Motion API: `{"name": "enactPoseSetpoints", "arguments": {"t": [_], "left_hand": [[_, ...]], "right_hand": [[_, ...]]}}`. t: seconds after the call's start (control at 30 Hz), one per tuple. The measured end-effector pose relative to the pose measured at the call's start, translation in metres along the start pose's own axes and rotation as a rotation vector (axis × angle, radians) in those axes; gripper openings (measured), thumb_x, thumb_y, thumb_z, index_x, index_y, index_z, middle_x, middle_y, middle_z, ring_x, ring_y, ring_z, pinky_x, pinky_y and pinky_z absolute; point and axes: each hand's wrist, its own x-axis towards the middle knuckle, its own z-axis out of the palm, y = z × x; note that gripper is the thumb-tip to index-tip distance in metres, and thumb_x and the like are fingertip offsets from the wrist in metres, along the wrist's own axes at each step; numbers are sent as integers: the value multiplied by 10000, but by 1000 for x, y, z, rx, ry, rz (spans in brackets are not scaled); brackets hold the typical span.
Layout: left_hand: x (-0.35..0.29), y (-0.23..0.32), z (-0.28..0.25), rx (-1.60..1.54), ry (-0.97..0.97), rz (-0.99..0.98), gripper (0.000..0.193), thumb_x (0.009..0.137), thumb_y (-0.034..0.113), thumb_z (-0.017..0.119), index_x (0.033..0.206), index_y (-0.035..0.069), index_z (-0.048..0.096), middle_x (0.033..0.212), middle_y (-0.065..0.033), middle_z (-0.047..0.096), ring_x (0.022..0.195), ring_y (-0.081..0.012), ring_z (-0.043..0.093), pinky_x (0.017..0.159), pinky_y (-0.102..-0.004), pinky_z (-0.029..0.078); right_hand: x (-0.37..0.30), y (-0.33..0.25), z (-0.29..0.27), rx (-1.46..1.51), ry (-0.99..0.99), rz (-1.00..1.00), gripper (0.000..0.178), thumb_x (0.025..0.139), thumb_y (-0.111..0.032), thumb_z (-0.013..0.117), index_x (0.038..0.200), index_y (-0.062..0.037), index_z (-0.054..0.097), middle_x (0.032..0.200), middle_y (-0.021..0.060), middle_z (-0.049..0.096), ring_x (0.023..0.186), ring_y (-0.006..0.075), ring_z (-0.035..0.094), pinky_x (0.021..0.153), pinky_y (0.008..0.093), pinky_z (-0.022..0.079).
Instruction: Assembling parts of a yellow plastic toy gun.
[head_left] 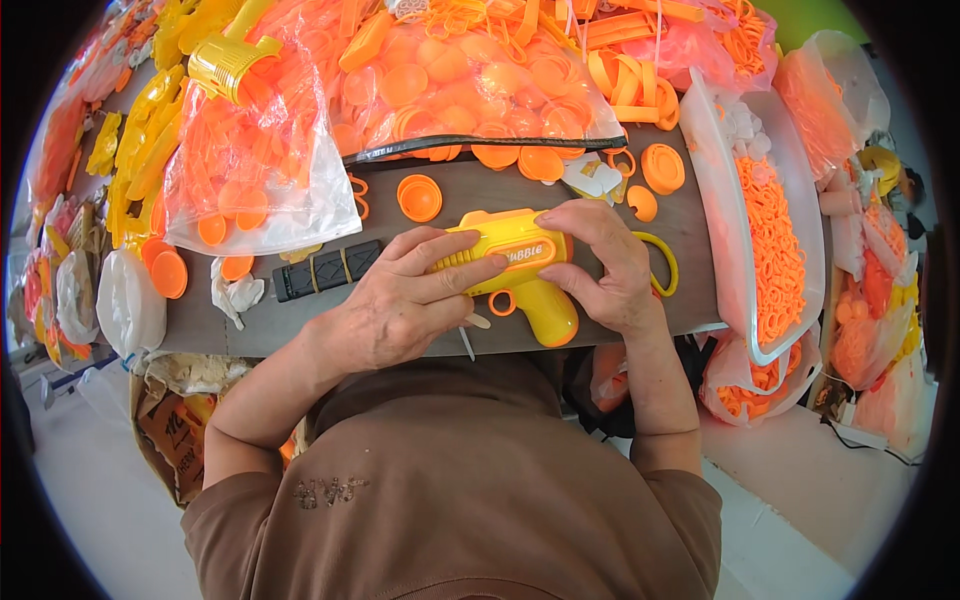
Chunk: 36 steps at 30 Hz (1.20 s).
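A yellow toy bubble gun (546, 312) lies on its side at the front of the dark table, its handle toward me and an orange ring-shaped trigger (502, 302) below its body. My left hand (410, 290) rests over the barrel end, with the fingers pressed on the yellow body. From the other side my right hand (605, 262) grips the rear end between thumb and fingers. A black ridged bar (326, 271) with bands round it lies left of my left hand. Beside my right hand is a yellow loop (662, 264).
Clear bags of orange parts (450, 85) fill the table's back. A white bin (735, 250) of small orange rings (770, 250) stands right. Yellow gun shells (145, 160) pile up at left. Orange round caps (419, 198) lie loose. A cardboard box (170, 425) stands below, left.
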Motion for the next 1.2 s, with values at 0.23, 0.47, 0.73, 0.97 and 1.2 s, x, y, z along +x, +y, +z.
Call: {"name": "enactPoseSetpoints", "arguments": {"t": [0.23, 0.47, 0.73, 0.97, 1.2], "left_hand": [[-1, 1, 2, -3, -14, -2, 207, 708, 222, 724, 766, 74, 591, 1287, -60, 563, 1210, -318, 480, 927, -464, 406], [-2, -1, 3, -8, -12, 2, 186, 716, 201, 713, 774, 75, 590, 1285, -63, 564, 1208, -325, 479, 928, -474, 400], [-3, -2, 3, -25, 7, -1, 169, 728, 186, 705, 778, 73, 589, 1275, -66, 572, 1203, -323, 479, 923, -478, 396], [-2, -4, 7, -38, 28, 9, 169, 725, 173, 696, 753, 75, 560, 1271, -52, 569, 1178, -310, 488, 901, -462, 392], [-3, -6, 9, -28, 46, 26, 169, 710, 149, 692, 725, 82, 538, 1289, -42, 551, 1164, -288, 493, 897, -452, 387]], "right_hand": [[-9, 9, 11, -83, 44, -84, 341, 727, -113, 727, 1037, -16, 625, 1065, 127, 614, 972, 300, 580, 848, 379, 465], [-13, 17, 14, 91, 48, -35, 241, 792, -87, 668, 1016, -10, 625, 1115, 137, 596, 1038, 291, 553, 892, 361, 436], [-15, 11, 26, 440, 75, 295, 96, 900, -38, 521, 975, -3, 569, 1183, 140, 547, 1065, 182, 518, 919, 308, 401], [-10, 2, 28, 643, 89, 453, 88, 867, -16, 475, 953, -30, 480, 1134, 100, 491, 1045, 134, 452, 931, 277, 359], [-10, 4, 27, 748, 30, 496, 125, 845, 6, 452, 958, -46, 452, 1106, 94, 480, 1041, 137, 444, 927, 282, 361]]}}
